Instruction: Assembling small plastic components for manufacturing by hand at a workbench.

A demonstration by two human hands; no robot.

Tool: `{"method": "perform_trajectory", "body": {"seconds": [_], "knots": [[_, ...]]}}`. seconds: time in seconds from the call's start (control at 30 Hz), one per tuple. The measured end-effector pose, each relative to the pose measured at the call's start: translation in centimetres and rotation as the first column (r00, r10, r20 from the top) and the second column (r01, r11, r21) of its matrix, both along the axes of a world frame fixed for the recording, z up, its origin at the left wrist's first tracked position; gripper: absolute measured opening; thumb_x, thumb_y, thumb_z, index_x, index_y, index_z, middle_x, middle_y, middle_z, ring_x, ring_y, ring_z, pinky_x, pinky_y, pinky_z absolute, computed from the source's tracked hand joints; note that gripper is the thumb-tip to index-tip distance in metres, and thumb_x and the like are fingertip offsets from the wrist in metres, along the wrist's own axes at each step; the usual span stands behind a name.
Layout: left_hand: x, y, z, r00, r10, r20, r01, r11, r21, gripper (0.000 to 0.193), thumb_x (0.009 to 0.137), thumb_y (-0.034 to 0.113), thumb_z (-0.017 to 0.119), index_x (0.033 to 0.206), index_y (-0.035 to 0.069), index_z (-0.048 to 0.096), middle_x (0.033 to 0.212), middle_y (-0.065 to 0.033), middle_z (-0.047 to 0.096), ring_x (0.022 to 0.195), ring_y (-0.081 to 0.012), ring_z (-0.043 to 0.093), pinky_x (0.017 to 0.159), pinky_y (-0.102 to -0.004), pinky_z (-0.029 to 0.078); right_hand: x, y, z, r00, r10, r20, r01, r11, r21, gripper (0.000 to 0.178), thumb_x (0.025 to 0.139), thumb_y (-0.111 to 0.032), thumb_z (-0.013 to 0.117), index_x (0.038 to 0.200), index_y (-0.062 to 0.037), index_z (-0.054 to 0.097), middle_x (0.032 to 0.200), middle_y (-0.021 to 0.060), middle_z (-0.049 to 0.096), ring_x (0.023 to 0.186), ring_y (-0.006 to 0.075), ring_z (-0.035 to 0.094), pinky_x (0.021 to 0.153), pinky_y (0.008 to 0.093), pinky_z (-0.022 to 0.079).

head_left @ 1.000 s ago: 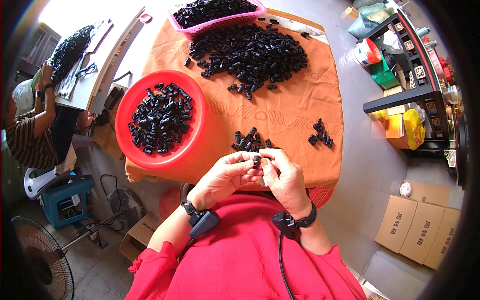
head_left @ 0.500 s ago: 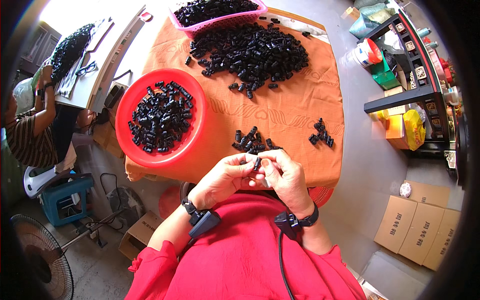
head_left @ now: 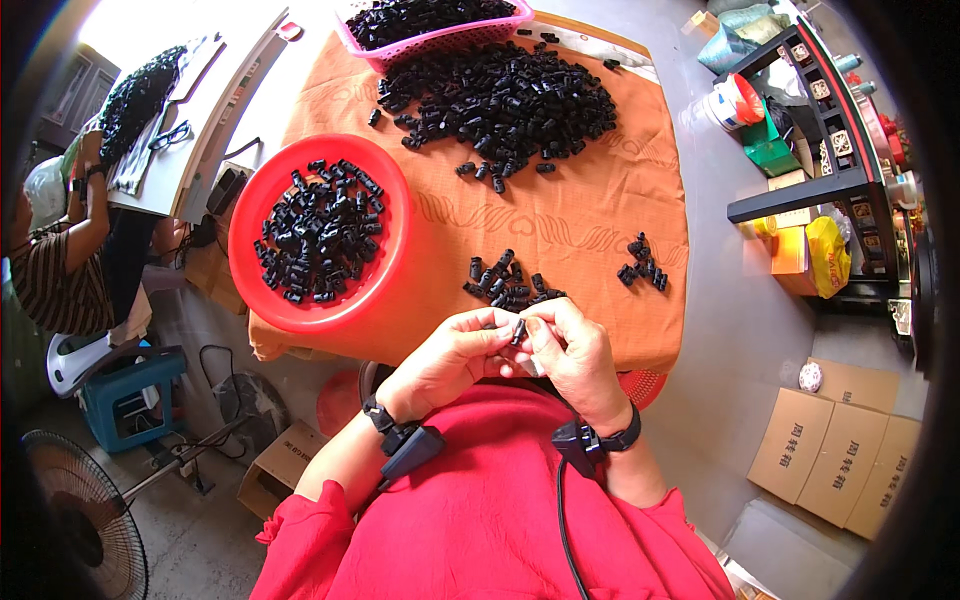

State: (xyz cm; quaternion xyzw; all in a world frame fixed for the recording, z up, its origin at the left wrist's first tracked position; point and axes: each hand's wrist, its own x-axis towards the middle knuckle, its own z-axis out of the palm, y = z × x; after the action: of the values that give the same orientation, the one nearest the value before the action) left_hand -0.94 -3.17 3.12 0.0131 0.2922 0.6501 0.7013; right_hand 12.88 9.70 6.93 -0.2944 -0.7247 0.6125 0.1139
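Observation:
Between the fingertips of both hands, at the table's near edge, is a small black cylindrical part [head_left: 518, 332]. My left hand [head_left: 468, 348] pinches it from the left; my right hand [head_left: 575, 355] closes on it from the right, with thumb and forefinger. A bit of something pale shows under the right fingers, too small to name. Just beyond my hands lies a small cluster of black parts [head_left: 500, 280]. A smaller cluster [head_left: 642, 266] sits to the right. To the left, a red round basin [head_left: 398, 235] holds many more of them.
A big heap of black parts [head_left: 505, 105] covers the far part of the orange tablecloth [head_left: 600, 215], beside a pink basket [head_left: 450, 45] filled with more. At left, another person [head_left: 70, 250] works at a white table. A fan [head_left: 85, 520], cartons [head_left: 835, 455] and a rack [head_left: 820, 195] stand around.
The small black part has tilted and shifted slightly between my fingertips. Both hands stay almost in the same place.

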Motion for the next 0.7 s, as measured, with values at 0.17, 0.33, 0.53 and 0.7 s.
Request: {"method": "perform_trajectory", "body": {"seconds": [0.17, 0.33, 0.53, 0.7], "knots": [[-0.2, -0.3, 0.4, 0.999, 0.033, 0.029, -0.033, 0.999, -0.008, 0.023, 0.100, 0.016, 0.062, 0.118, 0.001, 0.061, 0.103, -0.0088, 0.069, 0.091, -0.0165, 0.068, 0.081, -0.0292, 0.055, 0.2, 0.4, 0.5, 0.995, 0.096, -0.027, -0.093, 0.991, 0.100, 0.015, 0.098, -0.009, 0.065, 0.112, -0.0058, 0.065, 0.069, 0.0041, 0.066, 0.059, 0.0106, 0.064, 0.054, 0.0277, 0.051], [0.1, -0.1, 0.3, 0.997, 0.049, 0.056, -0.049, 0.999, -0.002, 0.023, 0.100, 0.016, 0.062, 0.118, 0.001, 0.061, 0.104, -0.0094, 0.068, 0.089, -0.0163, 0.067, 0.082, -0.0300, 0.056, 0.2, 0.0, 0.6, 0.996, 0.088, -0.029, -0.080, 0.978, 0.192, 0.020, 0.096, -0.009, 0.067, 0.116, -0.0071, 0.065, 0.067, 0.0032, 0.066, 0.056, 0.0106, 0.062, 0.053, 0.0279, 0.049], [0.3, -0.1, 0.4, 0.999, 0.038, 0.010, -0.038, 0.999, 0.000, 0.022, 0.100, 0.017, 0.063, 0.116, 0.001, 0.061, 0.105, -0.0096, 0.068, 0.088, -0.0164, 0.067, 0.083, -0.0305, 0.056, 0.3, -0.1, 0.8, 0.998, 0.061, -0.004, -0.060, 0.990, 0.128, 0.026, 0.093, -0.011, 0.071, 0.118, -0.0084, 0.065, 0.066, 0.0037, 0.063, 0.055, 0.0139, 0.062, 0.053, 0.0290, 0.049], [0.4, -0.2, 0.9, 0.996, 0.083, -0.032, -0.085, 0.996, -0.040, 0.021, 0.100, 0.017, 0.063, 0.116, 0.003, 0.062, 0.108, -0.0099, 0.069, 0.086, -0.0157, 0.067, 0.085, -0.0306, 0.057, 0.5, 0.4, 1.7, 0.978, 0.199, 0.061, -0.208, 0.931, 0.299, 0.041, 0.087, -0.010, 0.076, 0.125, -0.0095, 0.062, 0.064, 0.0049, 0.059, 0.056, 0.0187, 0.061, 0.053, 0.0327, 0.049]]}}
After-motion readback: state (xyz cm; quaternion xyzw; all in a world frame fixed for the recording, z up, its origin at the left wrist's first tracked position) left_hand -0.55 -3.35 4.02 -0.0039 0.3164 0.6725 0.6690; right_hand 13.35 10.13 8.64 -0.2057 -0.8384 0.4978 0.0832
